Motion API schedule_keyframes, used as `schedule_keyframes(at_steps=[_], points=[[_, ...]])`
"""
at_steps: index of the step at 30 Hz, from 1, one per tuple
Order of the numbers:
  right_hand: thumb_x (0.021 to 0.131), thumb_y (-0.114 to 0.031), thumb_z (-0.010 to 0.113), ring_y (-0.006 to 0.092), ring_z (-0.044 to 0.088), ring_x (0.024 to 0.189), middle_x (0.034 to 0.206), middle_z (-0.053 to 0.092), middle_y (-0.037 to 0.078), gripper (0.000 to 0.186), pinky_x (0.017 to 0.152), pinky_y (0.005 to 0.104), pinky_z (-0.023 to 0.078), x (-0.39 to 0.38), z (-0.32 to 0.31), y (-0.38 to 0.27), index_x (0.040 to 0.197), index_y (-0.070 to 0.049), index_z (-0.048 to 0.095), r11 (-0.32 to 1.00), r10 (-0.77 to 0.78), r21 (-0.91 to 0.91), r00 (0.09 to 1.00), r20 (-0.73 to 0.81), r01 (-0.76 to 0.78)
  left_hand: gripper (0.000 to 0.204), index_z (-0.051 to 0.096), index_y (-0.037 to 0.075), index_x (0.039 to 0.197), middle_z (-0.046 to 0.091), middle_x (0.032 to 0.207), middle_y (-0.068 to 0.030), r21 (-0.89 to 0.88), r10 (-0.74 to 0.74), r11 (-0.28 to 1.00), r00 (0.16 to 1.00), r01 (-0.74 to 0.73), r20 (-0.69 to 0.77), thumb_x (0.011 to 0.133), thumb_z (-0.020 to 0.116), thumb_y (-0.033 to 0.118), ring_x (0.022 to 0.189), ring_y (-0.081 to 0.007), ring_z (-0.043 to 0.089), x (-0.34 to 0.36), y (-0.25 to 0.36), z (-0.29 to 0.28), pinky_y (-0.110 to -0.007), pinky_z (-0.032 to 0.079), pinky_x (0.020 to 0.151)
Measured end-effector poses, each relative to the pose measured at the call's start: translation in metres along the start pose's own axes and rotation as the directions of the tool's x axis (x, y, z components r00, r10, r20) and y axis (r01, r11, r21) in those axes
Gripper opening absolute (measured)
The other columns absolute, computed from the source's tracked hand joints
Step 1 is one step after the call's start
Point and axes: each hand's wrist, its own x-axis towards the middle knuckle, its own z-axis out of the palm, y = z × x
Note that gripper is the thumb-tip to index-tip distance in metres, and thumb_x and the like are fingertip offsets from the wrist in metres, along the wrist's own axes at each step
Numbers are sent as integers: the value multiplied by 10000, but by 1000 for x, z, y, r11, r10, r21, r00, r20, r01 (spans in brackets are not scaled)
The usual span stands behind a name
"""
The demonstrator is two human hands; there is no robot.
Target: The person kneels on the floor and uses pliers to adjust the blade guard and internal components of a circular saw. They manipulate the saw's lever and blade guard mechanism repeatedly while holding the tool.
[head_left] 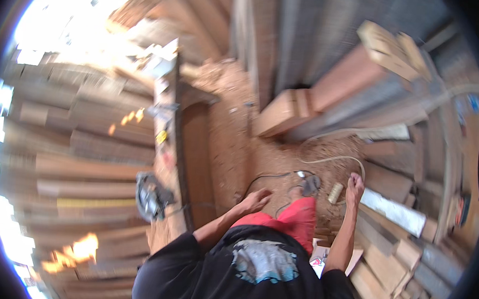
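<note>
My right hand point(355, 187) is closed in a fist on the right side, and a pale cord point(339, 158) runs up to it from the ground. In front of my red shorts, my left hand point(256, 200) hangs loosely with its fingers partly stretched; I see nothing in it, though it is blurred. A black cable point(270, 176) passes just beyond that hand toward my foot. Left of me, a circular saw point(152, 197) rests at the edge of a narrow wooden bench point(167, 146), apart from both hands.
Stacked boards point(89, 169) fill the left side. Thick reddish timbers point(341, 79) stand or lean at the far right. Sawdust point(227, 117) covers the ground ahead. Wood offcuts point(384, 268) and a pale board point(394, 211) lie at my right. A small cream-coloured cylinder point(335, 192) lies near my foot.
</note>
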Motion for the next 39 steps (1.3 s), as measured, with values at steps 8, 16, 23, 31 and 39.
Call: schedule_keyframes(at_steps=[8,16,23,31,39], points=[[951,-79,621,219,669,1023,1093,711,122,191,921,361,514,-131,152,-198,1103,7,699,943,-329,58,881,340,329,443,499,3,1415,640,1307,-227,-170,193,965,980,-198,-48,1062,482,271,1244,-344,614,-125,-11,-73,-445,482,1064],[948,-99,684,206,699,840,940,732,124,139,777,339,550,-304,286,-400,1050,-5,704,688,-688,182,552,470,703,219,638,28,1208,698,1110,-89,-661,26,615,848,-431,-529,1030,545,115,1039,-146,656,-323,-139,-148,-322,544,902],[930,-77,689,252,707,801,922,725,149,109,726,357,555,-420,387,-474,1013,-7,703,493,-809,373,257,529,786,458,529,15,1329,581,1278,-198,-247,-250,965,36,84,-967,921,664,175,1207,-320,543,-383,-255,-215,-458,418,1068],[935,-130,641,370,685,919,945,718,179,145,837,453,529,-462,485,-492,1003,-13,692,264,-854,374,35,519,889,763,353,6,1481,358,1461,-346,-98,-105,990,63,98,-993,837,717,194,1377,-500,362,-339,-313,-208,-554,310,1169],[918,-117,649,388,668,889,898,695,177,97,806,474,523,-459,529,-480,976,-41,665,236,-791,286,12,612,929,753,354,5,1477,354,1462,-358,-81,-82,996,45,35,-996,824,705,131,1355,-516,388,-339,-314,-207,-561,337,1150]])
